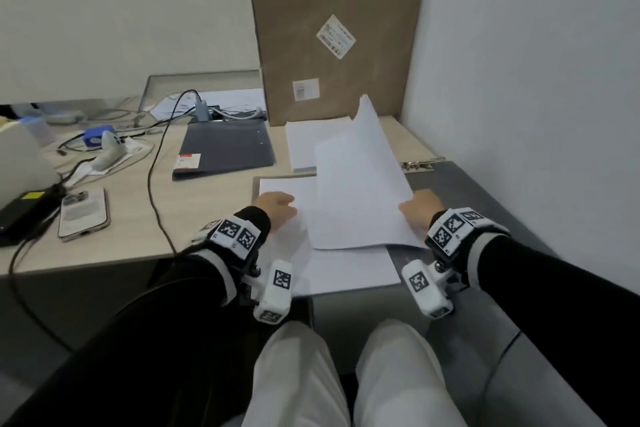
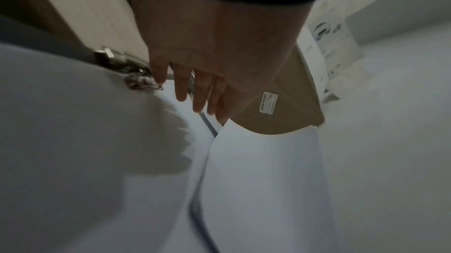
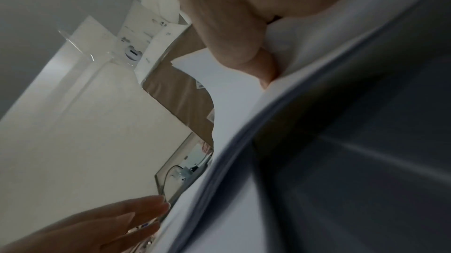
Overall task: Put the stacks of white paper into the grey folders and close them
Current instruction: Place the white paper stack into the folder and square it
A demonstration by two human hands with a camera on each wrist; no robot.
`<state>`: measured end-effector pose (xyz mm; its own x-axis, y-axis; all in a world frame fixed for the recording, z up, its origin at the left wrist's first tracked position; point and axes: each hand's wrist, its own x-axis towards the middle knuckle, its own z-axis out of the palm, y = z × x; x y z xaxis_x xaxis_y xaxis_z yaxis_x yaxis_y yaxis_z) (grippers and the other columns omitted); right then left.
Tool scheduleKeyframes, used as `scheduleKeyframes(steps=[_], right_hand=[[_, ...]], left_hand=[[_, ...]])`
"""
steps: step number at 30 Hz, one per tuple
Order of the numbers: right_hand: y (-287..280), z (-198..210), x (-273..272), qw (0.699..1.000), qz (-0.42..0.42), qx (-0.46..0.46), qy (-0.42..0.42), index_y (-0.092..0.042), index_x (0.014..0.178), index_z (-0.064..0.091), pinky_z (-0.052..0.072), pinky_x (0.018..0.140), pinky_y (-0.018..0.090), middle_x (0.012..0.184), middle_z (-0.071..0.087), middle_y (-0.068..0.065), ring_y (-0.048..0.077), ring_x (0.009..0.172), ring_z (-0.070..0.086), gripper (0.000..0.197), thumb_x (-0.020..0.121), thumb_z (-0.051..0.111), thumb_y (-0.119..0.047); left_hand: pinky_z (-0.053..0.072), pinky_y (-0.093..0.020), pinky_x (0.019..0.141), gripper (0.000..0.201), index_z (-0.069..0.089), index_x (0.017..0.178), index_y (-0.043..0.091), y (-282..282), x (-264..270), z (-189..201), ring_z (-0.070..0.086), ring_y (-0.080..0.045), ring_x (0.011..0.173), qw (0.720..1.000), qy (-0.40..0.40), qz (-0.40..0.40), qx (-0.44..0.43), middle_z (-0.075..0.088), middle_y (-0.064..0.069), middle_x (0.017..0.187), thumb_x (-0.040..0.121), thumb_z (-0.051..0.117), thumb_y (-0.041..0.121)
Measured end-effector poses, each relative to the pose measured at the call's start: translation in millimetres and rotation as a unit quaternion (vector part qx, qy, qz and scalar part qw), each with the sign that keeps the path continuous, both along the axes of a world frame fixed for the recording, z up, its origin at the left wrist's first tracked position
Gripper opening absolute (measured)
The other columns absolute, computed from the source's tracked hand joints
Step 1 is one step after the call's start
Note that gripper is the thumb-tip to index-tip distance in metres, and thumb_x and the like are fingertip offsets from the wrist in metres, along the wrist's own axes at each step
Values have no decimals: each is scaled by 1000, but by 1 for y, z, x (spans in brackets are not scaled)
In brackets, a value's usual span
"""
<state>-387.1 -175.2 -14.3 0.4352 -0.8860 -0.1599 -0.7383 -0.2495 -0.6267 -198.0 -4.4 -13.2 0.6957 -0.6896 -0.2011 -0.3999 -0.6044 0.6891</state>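
a: head view first. surface?
b: pale wood desk [image 1: 221,211] against white walls, a tall cardboard box [image 1: 332,31] upright at the back. landmark is the open grey folder [image 1: 485,218], lying at the desk's near right with its metal clip [image 1: 417,166] at the far edge.
a: task items?
b: a loose paper stack [image 1: 360,191] is lifted and tilted over the folder. more sheets [image 1: 346,270] lie flat in the folder. a second paper pile [image 1: 304,142] rests just behind it, and a closed grey folder [image 1: 225,149] to its far left. phone [image 1: 85,213] and cables further left.
a: hands?
b: right hand [image 1: 420,208] grips the lifted stack's right edge. left hand [image 1: 277,208] rests on the flat sheets.
a: left wrist view?
b: blurred. left hand [image 2: 207,54] has straight, relaxed fingers [image 2: 180,91] over white paper, near the folder's clip [image 2: 136,81].
a: right wrist view?
b: right hand [image 3: 231,25] pinches the paper stack [image 3: 234,102] between thumb and fingers, above the folder's grey cover [image 3: 366,160].
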Motion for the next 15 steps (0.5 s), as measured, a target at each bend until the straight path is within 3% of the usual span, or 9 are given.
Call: scheduleKeyframes(steps=[2, 4, 6, 8, 11, 13, 15], right_hand=[[7, -2, -15, 999, 1, -3, 38, 13, 115, 58, 45, 87, 33, 122, 60, 26, 39, 115, 57, 33, 94, 44, -7], [14, 0, -24, 999, -4, 2, 40, 9, 93, 61, 43, 75, 31, 109, 59, 26, 38, 103, 58, 23, 93, 44, -6], [20, 3, -30, 999, -5, 7, 36, 3, 71, 52, 41, 61, 30, 98, 54, 23, 34, 91, 54, 25, 93, 44, -7], [23, 7, -32, 999, 1, 5, 36, 7, 82, 57, 46, 68, 32, 100, 52, 20, 35, 96, 56, 24, 94, 45, -9], [27, 8, -30, 1000, 14, 23, 9, 1, 79, 55, 40, 69, 30, 99, 52, 19, 27, 88, 49, 22, 93, 48, -14], [33, 6, -27, 998, 22, 52, -13, 2, 106, 61, 37, 75, 28, 113, 58, 24, 26, 91, 50, 25, 92, 51, -16], [38, 5, -22, 998, 26, 63, -9, 6, 123, 56, 36, 77, 28, 127, 58, 24, 33, 107, 57, 39, 92, 52, -17]], left_hand=[[25, -29, 111, 38, 47, 131, 12, 9, -14, -8, 38, -24, 136, 995, -30, -44, 87, 42, -5, 145, 97, 41, 28], [23, -37, 114, 44, 42, 131, 16, 18, -18, -9, 35, -29, 136, 986, -67, -53, 141, 41, -5, 143, 95, 38, 40], [23, -40, 115, 52, 38, 138, 16, 29, -13, -8, 34, -31, 137, 971, -124, -78, 188, 39, -5, 146, 94, 38, 44], [28, -37, 114, 52, 42, 137, 15, 42, 0, -9, 39, -28, 135, 968, -140, -72, 196, 42, -7, 146, 93, 44, 41], [28, -30, 115, 58, 39, 142, 12, 62, 25, -3, 38, -23, 138, 974, -102, -21, 203, 40, -9, 149, 92, 51, 37], [19, -28, 118, 67, 32, 145, 7, 76, 38, 6, 27, -21, 144, 958, -95, -25, 269, 29, -8, 155, 92, 37, 48], [15, -27, 118, 69, 28, 147, 4, 80, 47, 16, 22, -21, 146, 952, -100, -13, 289, 22, -9, 158, 96, 23, 50]])
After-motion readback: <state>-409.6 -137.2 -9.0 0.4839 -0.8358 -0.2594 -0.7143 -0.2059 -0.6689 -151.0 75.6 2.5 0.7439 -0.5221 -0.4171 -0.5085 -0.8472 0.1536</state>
